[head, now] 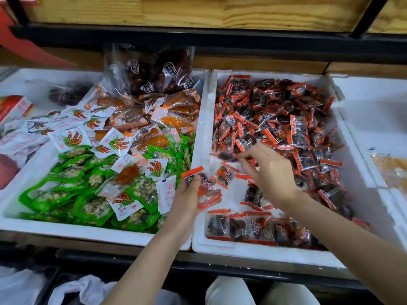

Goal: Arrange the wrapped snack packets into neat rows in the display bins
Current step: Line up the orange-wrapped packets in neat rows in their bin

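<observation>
Along the near wall of the right bin point(253, 252) we see a neat row of packets point(251, 227). Our left hand point(187, 197) curls round a small stack point(206, 186). Farther in, our right hand point(271, 172) pinches one packet point(225, 155) beside the loose heap point(282, 119).

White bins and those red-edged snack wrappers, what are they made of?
The white bins look like foam, probably polystyrene: thick, matte walls with soft rounded edges. The snack wrappers look like thin clear plastic film with red printed ends: glossy, crinkled, dark snack showing through.
</observation>
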Available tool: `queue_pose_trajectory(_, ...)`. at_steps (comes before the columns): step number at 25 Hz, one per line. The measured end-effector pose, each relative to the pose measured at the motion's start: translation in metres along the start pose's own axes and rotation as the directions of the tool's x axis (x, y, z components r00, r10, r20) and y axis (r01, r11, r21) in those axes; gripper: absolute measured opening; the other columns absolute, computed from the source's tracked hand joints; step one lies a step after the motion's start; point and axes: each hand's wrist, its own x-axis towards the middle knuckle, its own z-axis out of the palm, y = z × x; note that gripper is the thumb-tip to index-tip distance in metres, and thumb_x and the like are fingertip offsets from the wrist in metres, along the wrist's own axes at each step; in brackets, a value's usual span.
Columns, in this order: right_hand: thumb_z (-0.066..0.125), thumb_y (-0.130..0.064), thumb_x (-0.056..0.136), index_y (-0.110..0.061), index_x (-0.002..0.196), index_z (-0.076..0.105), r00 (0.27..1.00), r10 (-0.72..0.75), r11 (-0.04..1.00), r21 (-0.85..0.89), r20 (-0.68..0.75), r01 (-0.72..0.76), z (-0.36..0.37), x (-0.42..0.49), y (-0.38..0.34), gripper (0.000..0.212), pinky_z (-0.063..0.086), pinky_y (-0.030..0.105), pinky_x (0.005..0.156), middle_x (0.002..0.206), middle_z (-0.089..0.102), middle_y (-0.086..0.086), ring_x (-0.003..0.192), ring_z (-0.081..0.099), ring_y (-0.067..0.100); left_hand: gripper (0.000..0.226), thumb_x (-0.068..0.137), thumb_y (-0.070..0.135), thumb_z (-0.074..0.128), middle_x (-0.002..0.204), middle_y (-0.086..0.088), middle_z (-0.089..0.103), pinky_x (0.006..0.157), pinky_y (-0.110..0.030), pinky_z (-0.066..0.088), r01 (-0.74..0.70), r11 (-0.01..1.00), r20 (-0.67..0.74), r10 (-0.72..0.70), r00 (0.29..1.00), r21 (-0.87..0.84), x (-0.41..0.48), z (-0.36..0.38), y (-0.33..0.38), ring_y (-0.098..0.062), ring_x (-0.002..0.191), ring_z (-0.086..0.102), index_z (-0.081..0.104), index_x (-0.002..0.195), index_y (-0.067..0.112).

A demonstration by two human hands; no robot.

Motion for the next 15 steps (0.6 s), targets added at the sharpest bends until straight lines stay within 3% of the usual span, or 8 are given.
queue_pose_trajectory(3, 0.055, -0.025, 0.087, -0.017, 0.079, 0.066, 0.974, -0.206, 0.979, 0.007, 0.098, 0.206, -0.017, -0.026, -0.038, 0.016, 0.046, 0.025, 0.043, 0.076, 0.062, -0.005, 0.070, 0.058, 0.013, 0.042, 0.100, 0.036, 0.038, 0.103, -0.018, 0.072, 0.072, -0.040, 0.060, 0.101, 0.983, 0.121, -0.083, 0.989, -0.152, -0.012, 0.010, 0.005, -0.028, 0.090, 0.069, 0.058, 0.120, 0.004)
queue_pose_trajectory(5, 0.057, -0.022, 0.089, -0.016, 0.081, 0.067, 0.919, -0.353, 0.936, 0.061, 0.176, 0.348, -0.019, -0.040, -0.047, 0.014, 0.050, 0.027, 0.054, 0.081, 0.063, -0.004, 0.076, 0.058, 0.015, 0.027, 0.096, 0.032, 0.052, 0.101, -0.014, 0.073, 0.068, -0.036, 0.058, 0.027, 0.998, 0.160, -0.017, 0.987, -0.060, -0.018, 0.007, 0.006, -0.024, 0.089, 0.069, 0.068, 0.105, 0.011)
queue_pose_trajectory(7, 0.052, -0.025, 0.093, -0.014, 0.090, 0.068, 0.888, -0.404, 0.910, 0.190, 0.219, 0.367, -0.015, -0.042, -0.044, 0.020, 0.050, 0.024, 0.073, 0.089, 0.065, -0.002, 0.086, 0.058, 0.014, 0.012, 0.091, 0.018, 0.063, 0.096, -0.006, 0.074, 0.074, -0.036, 0.055, -0.084, 0.995, 0.095, 0.079, 0.992, 0.052, -0.021, -0.002, 0.009, -0.022, 0.094, 0.069, 0.069, 0.101, 0.018)
queue_pose_trajectory(8, 0.048, -0.028, 0.094, -0.013, 0.095, 0.067, 0.914, -0.329, 0.933, 0.231, 0.238, 0.276, -0.011, -0.038, -0.040, 0.024, 0.048, 0.023, 0.078, 0.094, 0.066, 0.000, 0.091, 0.058, 0.012, 0.017, 0.089, 0.014, 0.064, 0.098, -0.004, 0.074, 0.078, -0.035, 0.055, -0.111, 0.991, 0.039, 0.108, 0.993, 0.074, -0.020, -0.008, 0.010, -0.020, 0.096, 0.069, 0.066, 0.105, 0.019)
queue_pose_trajectory(10, 0.045, -0.033, 0.095, -0.013, 0.115, 0.061, 0.940, 0.009, 0.982, 0.172, 0.341, -0.072, 0.007, -0.026, -0.025, 0.032, 0.046, 0.027, 0.087, 0.112, 0.063, 0.004, 0.107, 0.054, 0.012, 0.023, 0.089, 0.014, 0.066, 0.104, 0.000, 0.072, 0.084, -0.035, 0.054, -0.148, 0.985, -0.067, 0.154, 0.986, 0.083, -0.018, -0.020, 0.014, -0.016, 0.099, 0.068, 0.061, 0.109, 0.023)
queue_pose_trajectory(12, 0.044, -0.033, 0.097, -0.016, 0.138, 0.040, 0.783, 0.267, 0.958, -0.064, 0.563, -0.280, 0.033, -0.014, -0.008, 0.045, 0.037, 0.032, 0.101, 0.135, 0.048, 0.009, 0.127, 0.041, 0.021, 0.024, 0.087, 0.018, 0.068, 0.106, 0.002, 0.070, 0.093, -0.040, 0.052, -0.165, 0.980, -0.103, 0.177, 0.979, 0.113, -0.018, -0.029, 0.017, -0.016, 0.101, 0.067, 0.060, 0.108, 0.025)
queue_pose_trajectory(13, 0.045, -0.034, 0.097, -0.016, 0.144, 0.030, 0.688, 0.314, 0.946, -0.154, 0.655, -0.286, 0.044, -0.009, -0.003, 0.052, 0.033, 0.032, 0.103, 0.139, 0.043, 0.010, 0.130, 0.035, 0.024, 0.027, 0.086, 0.019, 0.068, 0.108, 0.001, 0.070, 0.095, -0.043, 0.051, -0.172, 0.977, -0.103, 0.186, 0.977, 0.127, -0.018, -0.032, 0.017, -0.017, 0.102, 0.066, 0.059, 0.111, 0.024)
queue_pose_trajectory(15, 0.050, -0.034, 0.095, -0.016, 0.147, 0.024, 0.627, 0.318, 0.946, -0.193, 0.712, -0.261, 0.061, -0.005, 0.000, 0.060, 0.031, 0.033, 0.103, 0.139, 0.043, 0.011, 0.130, 0.033, 0.026, 0.032, 0.087, 0.021, 0.068, 0.109, 0.002, 0.069, 0.095, -0.040, 0.051, -0.191, 0.970, -0.084, 0.205, 0.975, 0.150, -0.020, -0.037, 0.019, -0.016, 0.104, 0.066, 0.057, 0.116, 0.022)
